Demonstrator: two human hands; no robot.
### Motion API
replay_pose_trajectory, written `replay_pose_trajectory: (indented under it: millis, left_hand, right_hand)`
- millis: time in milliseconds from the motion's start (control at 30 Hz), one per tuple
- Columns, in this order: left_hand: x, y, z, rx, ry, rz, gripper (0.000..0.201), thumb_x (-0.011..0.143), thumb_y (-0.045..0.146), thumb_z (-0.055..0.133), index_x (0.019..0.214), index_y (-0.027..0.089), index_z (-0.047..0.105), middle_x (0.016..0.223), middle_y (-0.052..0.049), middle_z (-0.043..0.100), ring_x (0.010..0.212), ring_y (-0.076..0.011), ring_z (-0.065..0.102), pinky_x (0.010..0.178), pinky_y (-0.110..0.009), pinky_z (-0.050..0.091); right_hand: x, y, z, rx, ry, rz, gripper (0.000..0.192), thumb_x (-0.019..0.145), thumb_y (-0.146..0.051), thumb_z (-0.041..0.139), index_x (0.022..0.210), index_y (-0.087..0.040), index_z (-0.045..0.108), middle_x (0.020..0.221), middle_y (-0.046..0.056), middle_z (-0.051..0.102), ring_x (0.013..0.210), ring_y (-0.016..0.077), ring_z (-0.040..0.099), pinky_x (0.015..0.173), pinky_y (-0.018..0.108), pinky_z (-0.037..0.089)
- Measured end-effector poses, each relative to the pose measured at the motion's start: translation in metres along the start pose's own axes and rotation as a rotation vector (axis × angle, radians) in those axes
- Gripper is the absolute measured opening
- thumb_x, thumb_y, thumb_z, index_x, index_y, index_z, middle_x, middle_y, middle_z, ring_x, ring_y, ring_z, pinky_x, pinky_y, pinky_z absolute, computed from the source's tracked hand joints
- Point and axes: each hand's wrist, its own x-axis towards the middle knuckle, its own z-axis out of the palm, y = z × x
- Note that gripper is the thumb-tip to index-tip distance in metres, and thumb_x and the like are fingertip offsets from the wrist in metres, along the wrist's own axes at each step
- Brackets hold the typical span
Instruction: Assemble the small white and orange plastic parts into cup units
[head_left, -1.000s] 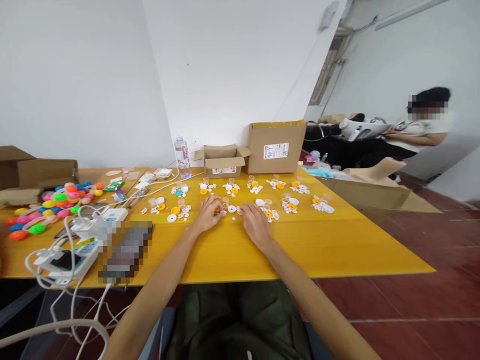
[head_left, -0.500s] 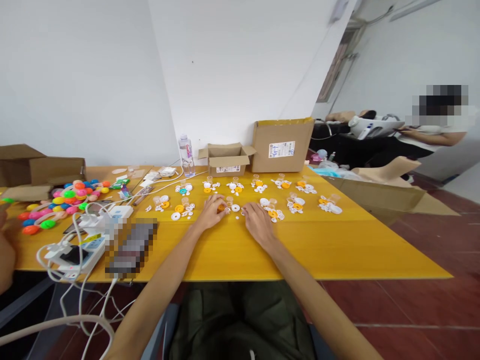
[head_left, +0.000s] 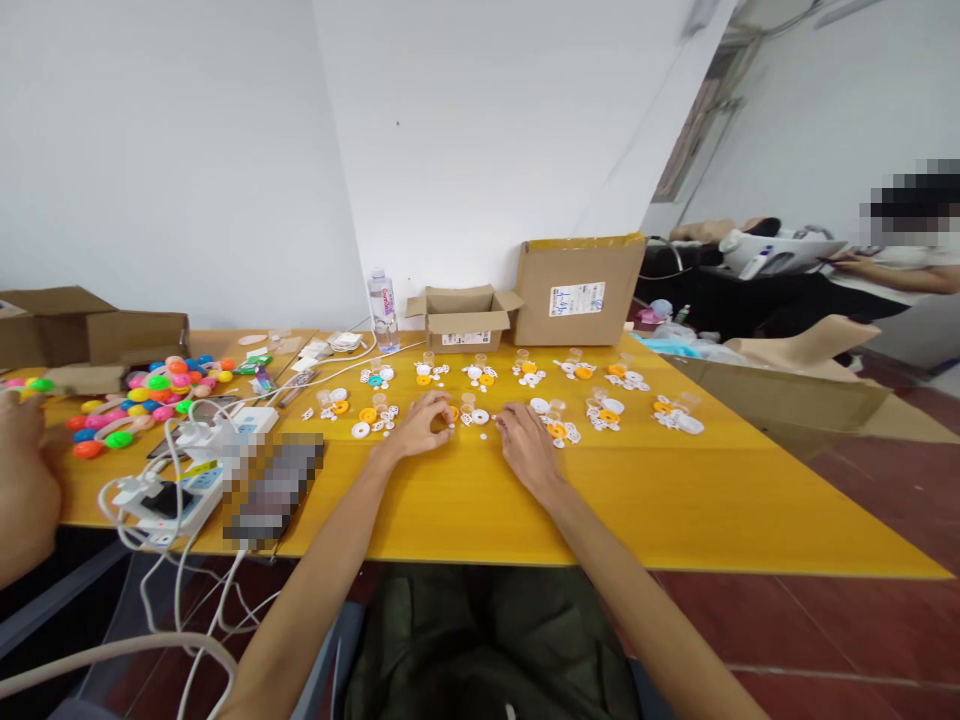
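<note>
Change since the earlier frame: a co-worker's arm (head_left: 26, 490) now shows at the far left. Left hand (head_left: 420, 430): fingers curled on a small orange piece (head_left: 452, 412), mid-table. Right hand (head_left: 527, 447): flat, loose, beside white disc (head_left: 480, 416). Yellow table (head_left: 675, 500).

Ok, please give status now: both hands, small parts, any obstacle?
Left hand pinching small white parts. Right hand resting beside them on yellow table. Nothing in the way.

Both forearms bare, extended forward, converging slightly. Left hand (head_left: 416, 430) palm down, fingers curled in, tips pinched together. Right hand (head_left: 527, 445) palm down, flatter, fingers loosely bent. Hands near, not touching.
</note>
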Motion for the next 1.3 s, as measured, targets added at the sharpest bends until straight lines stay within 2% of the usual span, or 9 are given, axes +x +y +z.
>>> replay_pose_trajectory:
  millis: [233, 467, 767, 933, 1100, 1300]
  left_hand:
    - [0.002, 0.001, 0.002, 0.022, -0.004, 0.003, 0.006, 0.082, 0.021, 0.063, 0.076, 0.021, 0.065, 0.126, -0.008, 0.059, 0.124, -0.0270, 0.055, 0.112, -0.047, 0.040]
    - [0.002, 0.003, 0.001, -0.005, 0.034, 0.000, 0.007, 0.082, 0.025, 0.064, 0.077, 0.021, 0.065, 0.125, -0.007, 0.060, 0.117, -0.0255, 0.058, 0.110, -0.044, 0.043]
    - [0.001, 0.007, -0.002, 0.066, 0.002, -0.013, 0.006, 0.081, 0.019, 0.060, 0.075, 0.021, 0.063, 0.122, -0.006, 0.062, 0.117, -0.0252, 0.057, 0.108, -0.043, 0.042]
    - [0.001, 0.010, 0.003, 0.042, 0.021, 0.020, 0.006, 0.080, 0.018, 0.063, 0.075, 0.021, 0.064, 0.122, -0.006, 0.062, 0.117, -0.0252, 0.057, 0.109, -0.044, 0.040]
    - [0.001, 0.014, 0.004, 0.029, 0.018, 0.038, 0.006, 0.080, 0.017, 0.064, 0.075, 0.021, 0.065, 0.125, -0.006, 0.061, 0.120, -0.0254, 0.055, 0.112, -0.045, 0.037]
    - [0.001, 0.016, 0.004, 0.061, -0.041, 0.008, 0.004, 0.078, 0.019, 0.066, 0.074, 0.021, 0.065, 0.127, -0.006, 0.060, 0.125, -0.0286, 0.050, 0.111, -0.049, 0.036]
  right_hand:
    - [0.001, -0.005, -0.002, 0.002, -0.032, -0.115, 0.027, 0.093, -0.011, 0.045, 0.101, -0.024, 0.068, 0.117, 0.012, 0.065, 0.106, 0.0263, 0.058, 0.089, 0.040, 0.049]
    - [0.000, -0.005, -0.001, -0.039, -0.047, -0.144, 0.031, 0.092, -0.008, 0.046, 0.107, -0.025, 0.068, 0.123, 0.012, 0.064, 0.111, 0.0262, 0.056, 0.088, 0.040, 0.048]
    - [-0.001, -0.002, 0.004, -0.097, 0.021, -0.178, 0.024, 0.094, -0.014, 0.047, 0.100, -0.024, 0.068, 0.119, 0.011, 0.065, 0.106, 0.0267, 0.057, 0.086, 0.040, 0.048]
    - [-0.002, -0.002, 0.004, -0.107, 0.054, -0.177, 0.024, 0.093, -0.014, 0.048, 0.103, -0.023, 0.068, 0.117, 0.012, 0.065, 0.107, 0.0276, 0.056, 0.087, 0.041, 0.048]
    - [-0.002, -0.001, 0.004, -0.096, 0.050, -0.191, 0.025, 0.094, -0.015, 0.047, 0.100, -0.024, 0.069, 0.117, 0.012, 0.065, 0.107, 0.0277, 0.056, 0.088, 0.041, 0.048]
    - [-0.002, 0.001, 0.004, -0.082, 0.051, -0.195, 0.027, 0.095, -0.017, 0.045, 0.101, -0.025, 0.070, 0.118, 0.012, 0.064, 0.110, 0.0283, 0.055, 0.090, 0.043, 0.047]
